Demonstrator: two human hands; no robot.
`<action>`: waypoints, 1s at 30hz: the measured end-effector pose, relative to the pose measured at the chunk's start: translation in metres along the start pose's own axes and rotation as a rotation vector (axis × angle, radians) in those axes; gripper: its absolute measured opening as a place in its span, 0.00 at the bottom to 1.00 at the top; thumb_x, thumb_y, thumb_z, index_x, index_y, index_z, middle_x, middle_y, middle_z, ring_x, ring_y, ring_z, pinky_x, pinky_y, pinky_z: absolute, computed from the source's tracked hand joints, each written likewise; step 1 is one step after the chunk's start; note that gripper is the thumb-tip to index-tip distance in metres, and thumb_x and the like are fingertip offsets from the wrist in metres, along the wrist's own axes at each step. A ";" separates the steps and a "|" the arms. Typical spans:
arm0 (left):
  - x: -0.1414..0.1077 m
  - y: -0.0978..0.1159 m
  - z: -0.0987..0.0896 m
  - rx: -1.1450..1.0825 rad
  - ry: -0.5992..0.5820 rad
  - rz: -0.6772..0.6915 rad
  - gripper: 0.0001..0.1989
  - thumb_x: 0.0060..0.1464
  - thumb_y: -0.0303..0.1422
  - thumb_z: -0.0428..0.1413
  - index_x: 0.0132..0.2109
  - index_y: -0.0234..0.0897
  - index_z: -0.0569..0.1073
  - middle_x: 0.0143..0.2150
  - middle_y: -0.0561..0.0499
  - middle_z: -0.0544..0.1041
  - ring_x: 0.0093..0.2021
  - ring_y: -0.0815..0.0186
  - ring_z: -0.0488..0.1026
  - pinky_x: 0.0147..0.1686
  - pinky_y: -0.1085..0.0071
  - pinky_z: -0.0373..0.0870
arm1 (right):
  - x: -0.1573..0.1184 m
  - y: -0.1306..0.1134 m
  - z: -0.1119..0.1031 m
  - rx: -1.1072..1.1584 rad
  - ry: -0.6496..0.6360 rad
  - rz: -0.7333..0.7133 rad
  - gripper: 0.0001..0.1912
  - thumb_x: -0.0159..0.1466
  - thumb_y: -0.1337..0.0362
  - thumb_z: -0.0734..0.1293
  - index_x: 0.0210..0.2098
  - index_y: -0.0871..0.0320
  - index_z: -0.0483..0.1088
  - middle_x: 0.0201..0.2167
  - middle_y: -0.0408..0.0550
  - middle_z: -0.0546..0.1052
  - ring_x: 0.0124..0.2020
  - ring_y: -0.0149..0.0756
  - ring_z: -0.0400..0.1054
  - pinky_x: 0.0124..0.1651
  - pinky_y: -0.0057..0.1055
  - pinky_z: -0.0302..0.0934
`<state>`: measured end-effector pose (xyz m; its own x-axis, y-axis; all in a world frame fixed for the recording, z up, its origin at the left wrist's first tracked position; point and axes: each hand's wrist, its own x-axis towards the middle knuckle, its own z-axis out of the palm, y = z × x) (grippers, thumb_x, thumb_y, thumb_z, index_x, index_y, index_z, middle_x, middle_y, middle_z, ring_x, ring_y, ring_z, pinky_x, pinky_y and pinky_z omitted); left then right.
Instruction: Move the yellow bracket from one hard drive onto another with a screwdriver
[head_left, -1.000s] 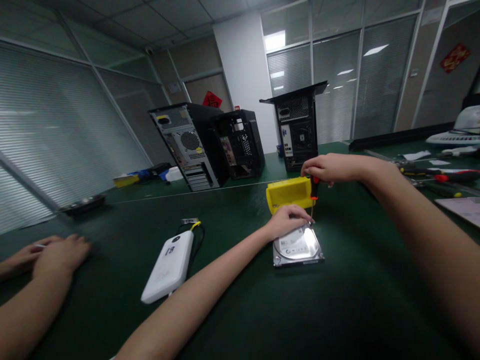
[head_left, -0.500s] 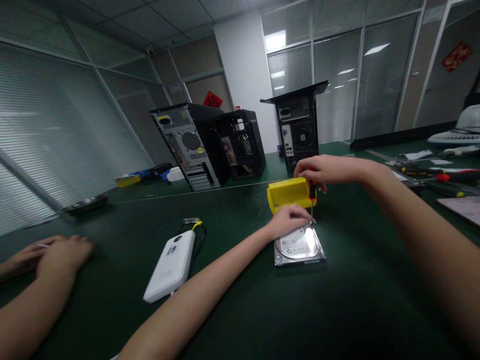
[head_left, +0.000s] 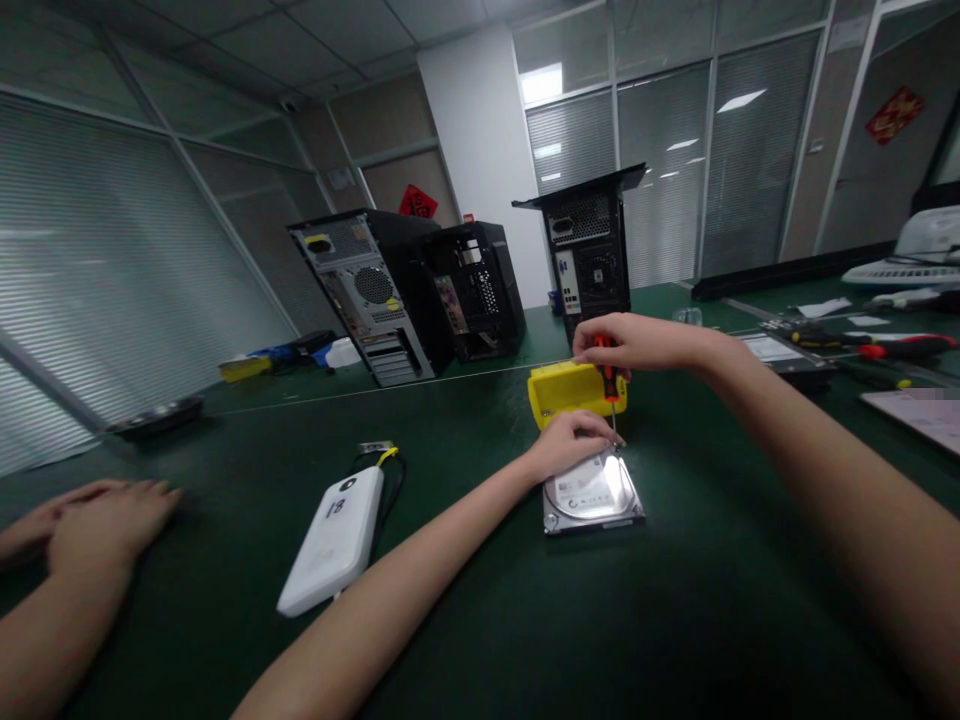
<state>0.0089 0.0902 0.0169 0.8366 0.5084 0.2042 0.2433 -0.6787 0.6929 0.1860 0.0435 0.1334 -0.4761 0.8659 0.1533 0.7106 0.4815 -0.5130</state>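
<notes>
A silver hard drive (head_left: pixel 592 495) lies label up on the dark green table. My left hand (head_left: pixel 574 445) rests on its far edge, fingertips close to the screwdriver's tip; what they pinch there is too small to make out. From above, my right hand (head_left: pixel 609 345) grips the red and black handle of a screwdriver (head_left: pixel 610 385), which stands upright with its tip at the drive's far right corner. Just behind the drive sits an open yellow case (head_left: pixel 559 390) with small metal bits inside.
A white power bank (head_left: pixel 334 540) with a cable lies left of my left forearm. Another person's hands (head_left: pixel 112 515) rest at the far left. Computer cases (head_left: pixel 420 300) stand behind; pliers (head_left: pixel 907 346) and another drive (head_left: pixel 780 352) lie right.
The whole view has shifted slightly. My right hand is still on the screwdriver, whose handle now shows more below the fingers. My left hand stays on the drive.
</notes>
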 end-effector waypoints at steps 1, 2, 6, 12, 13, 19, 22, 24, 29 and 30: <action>0.000 0.000 0.000 0.006 0.002 -0.004 0.09 0.53 0.27 0.53 0.37 0.34 0.78 0.40 0.49 0.77 0.43 0.66 0.72 0.47 0.72 0.65 | 0.000 0.001 0.000 -0.005 0.003 0.006 0.10 0.63 0.61 0.58 0.40 0.60 0.65 0.38 0.52 0.71 0.30 0.31 0.68 0.28 0.25 0.62; 0.000 -0.001 0.000 0.014 0.002 -0.010 0.09 0.53 0.27 0.53 0.37 0.35 0.78 0.40 0.49 0.77 0.43 0.66 0.72 0.46 0.71 0.65 | 0.000 0.001 0.000 -0.011 0.008 0.017 0.10 0.63 0.63 0.58 0.41 0.59 0.64 0.39 0.52 0.71 0.30 0.31 0.68 0.28 0.25 0.62; 0.000 -0.001 0.000 0.029 0.003 -0.014 0.09 0.53 0.27 0.54 0.36 0.35 0.79 0.40 0.49 0.77 0.43 0.65 0.71 0.46 0.71 0.65 | -0.004 -0.002 -0.001 -0.063 0.053 0.072 0.17 0.62 0.66 0.58 0.51 0.59 0.58 0.41 0.53 0.70 0.32 0.32 0.68 0.30 0.25 0.62; 0.000 -0.001 0.000 0.023 -0.001 -0.002 0.09 0.53 0.28 0.53 0.37 0.36 0.79 0.40 0.49 0.77 0.43 0.66 0.71 0.47 0.71 0.64 | -0.003 -0.003 -0.001 -0.039 0.030 0.057 0.18 0.62 0.59 0.60 0.50 0.58 0.59 0.40 0.51 0.71 0.31 0.32 0.68 0.30 0.26 0.61; 0.000 -0.002 0.000 0.022 0.001 0.004 0.09 0.53 0.28 0.53 0.37 0.36 0.79 0.40 0.49 0.77 0.43 0.66 0.71 0.47 0.71 0.64 | -0.002 -0.001 -0.001 -0.034 0.028 0.039 0.17 0.62 0.58 0.60 0.48 0.58 0.61 0.40 0.51 0.71 0.31 0.31 0.68 0.30 0.26 0.61; -0.001 -0.003 0.001 0.021 0.007 -0.009 0.09 0.53 0.28 0.54 0.38 0.35 0.78 0.40 0.49 0.76 0.43 0.66 0.71 0.46 0.72 0.64 | -0.001 0.002 -0.001 -0.106 0.057 0.016 0.17 0.61 0.64 0.60 0.50 0.57 0.61 0.42 0.51 0.70 0.37 0.35 0.67 0.37 0.29 0.61; -0.001 -0.003 0.000 0.015 0.003 0.006 0.09 0.53 0.28 0.54 0.38 0.35 0.78 0.40 0.49 0.77 0.43 0.66 0.71 0.47 0.71 0.64 | -0.003 0.000 0.000 -0.095 0.046 0.036 0.18 0.61 0.65 0.59 0.51 0.58 0.58 0.42 0.52 0.69 0.38 0.36 0.66 0.38 0.29 0.61; -0.001 -0.004 0.000 0.008 0.000 0.018 0.09 0.53 0.28 0.54 0.38 0.35 0.78 0.40 0.49 0.77 0.43 0.66 0.71 0.47 0.71 0.64 | -0.004 -0.002 0.001 -0.066 0.031 0.050 0.18 0.61 0.65 0.58 0.51 0.59 0.56 0.41 0.52 0.68 0.36 0.35 0.66 0.36 0.28 0.61; 0.000 -0.006 0.002 -0.026 0.004 0.039 0.09 0.54 0.27 0.53 0.38 0.33 0.78 0.40 0.48 0.77 0.43 0.66 0.72 0.47 0.72 0.65 | -0.004 -0.001 0.002 -0.020 0.031 0.055 0.20 0.61 0.64 0.59 0.52 0.60 0.54 0.39 0.51 0.68 0.35 0.34 0.66 0.35 0.28 0.61; 0.000 -0.007 0.002 -0.032 0.006 0.038 0.09 0.54 0.27 0.53 0.38 0.33 0.78 0.40 0.48 0.77 0.42 0.67 0.72 0.46 0.72 0.65 | -0.004 0.000 0.002 -0.009 0.038 0.048 0.21 0.61 0.64 0.60 0.52 0.59 0.53 0.39 0.50 0.67 0.35 0.34 0.66 0.35 0.29 0.62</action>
<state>0.0082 0.0937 0.0109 0.8421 0.4857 0.2346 0.1954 -0.6801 0.7066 0.1868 0.0399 0.1311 -0.4219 0.8923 0.1608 0.7369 0.4408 -0.5125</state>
